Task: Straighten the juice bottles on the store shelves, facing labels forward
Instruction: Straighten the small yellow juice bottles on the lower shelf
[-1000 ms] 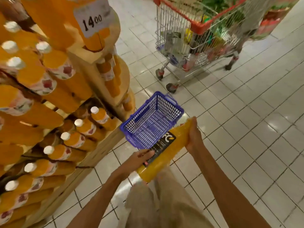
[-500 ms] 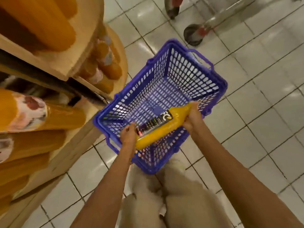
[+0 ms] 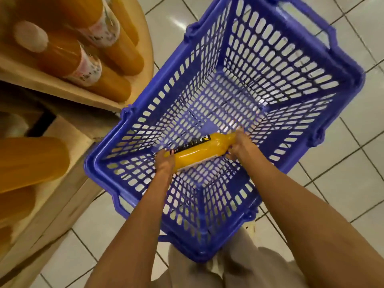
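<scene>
Both hands reach down into a blue plastic basket (image 3: 340, 65) on the tiled floor (image 3: 353, 183). The left hand (image 3: 165, 161) grasps the base end of an orange juice bottle (image 3: 199, 151), and the right hand (image 3: 241, 145) is curled round its neck end; between the 2 grips the bottle lies on its side, low in the basket, black label up. Beyond the left grip, wooden shelves (image 3: 68, 92) carry more juice bottles (image 3: 68, 59).

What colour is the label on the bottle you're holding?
Black with white print, on the yellow-orange bottle; the head view shows it, the only view there is.
</scene>
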Available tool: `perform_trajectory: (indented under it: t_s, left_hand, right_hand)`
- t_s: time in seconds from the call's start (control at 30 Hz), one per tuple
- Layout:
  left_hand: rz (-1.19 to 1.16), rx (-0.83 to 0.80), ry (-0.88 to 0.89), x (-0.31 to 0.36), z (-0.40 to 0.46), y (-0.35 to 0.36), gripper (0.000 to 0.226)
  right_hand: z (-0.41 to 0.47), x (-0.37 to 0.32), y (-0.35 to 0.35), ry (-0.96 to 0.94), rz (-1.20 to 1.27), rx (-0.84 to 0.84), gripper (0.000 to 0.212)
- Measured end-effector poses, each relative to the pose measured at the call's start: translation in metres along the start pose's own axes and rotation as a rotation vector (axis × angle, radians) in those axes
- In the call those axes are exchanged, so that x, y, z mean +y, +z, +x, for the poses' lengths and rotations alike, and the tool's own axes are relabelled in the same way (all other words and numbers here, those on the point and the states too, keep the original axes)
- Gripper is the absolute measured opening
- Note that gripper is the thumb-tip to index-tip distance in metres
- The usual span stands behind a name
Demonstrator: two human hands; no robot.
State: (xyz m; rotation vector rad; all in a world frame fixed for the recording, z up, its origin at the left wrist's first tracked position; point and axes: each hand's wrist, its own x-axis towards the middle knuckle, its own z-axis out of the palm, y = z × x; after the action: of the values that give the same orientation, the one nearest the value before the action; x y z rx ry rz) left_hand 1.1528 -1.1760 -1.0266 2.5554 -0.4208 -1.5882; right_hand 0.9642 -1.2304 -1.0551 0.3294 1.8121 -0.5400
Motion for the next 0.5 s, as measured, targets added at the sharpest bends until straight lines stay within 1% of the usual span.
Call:
perform_trajectory:
  t_s: [0.03,0.07,0.17,0.27,0.33,0.4,0.43,0.47,0.5]
  left_hand:
    - [-0.020,-0.002,-0.005,0.000,-0.004,-0.001,0.045]
    - [-0.017,-0.003,-0.002,-0.003,-0.002,0.001,0.047]
    - [0.044,-0.062,-0.026,0.004,-0.018,0.000,0.057]
    - [0.089,-0.080,0.009,0.015,-0.045,-0.014,0.055]
    - [0.127,-0.094,0.060,0.027,-0.081,-0.031,0.050]
    - [0.098,-0.162,0.077,0.038,-0.142,-0.052,0.042]
    - [0.087,-0.207,0.092,0.044,-0.182,-0.064,0.031]
    - [0.090,-0.245,0.113,0.049,-0.225,-0.076,0.017]
    - [0.106,-0.273,0.153,0.055,-0.272,-0.089,0.017]
  right_hand:
    - [0.000,0.001,0.000,0.013,-0.018,-0.009,0.057]
    - [0.001,0.003,0.000,0.042,0.016,-0.025,0.056]
    - [-0.007,0.007,-0.005,0.154,0.023,-0.078,0.050]
    - [-0.043,0.010,-0.012,0.129,-0.015,-0.160,0.035]
    - [-0.091,0.015,-0.031,0.071,-0.012,-0.207,0.032]
    - [-0.161,0.020,-0.070,0.049,0.057,-0.371,0.015]
    - [-0.202,0.021,-0.095,0.038,0.091,-0.453,0.011]
    - [-0.246,0.021,-0.124,0.025,0.121,-0.509,0.014]
    - [-0.292,0.021,-0.156,-0.013,0.143,-0.534,0.016]
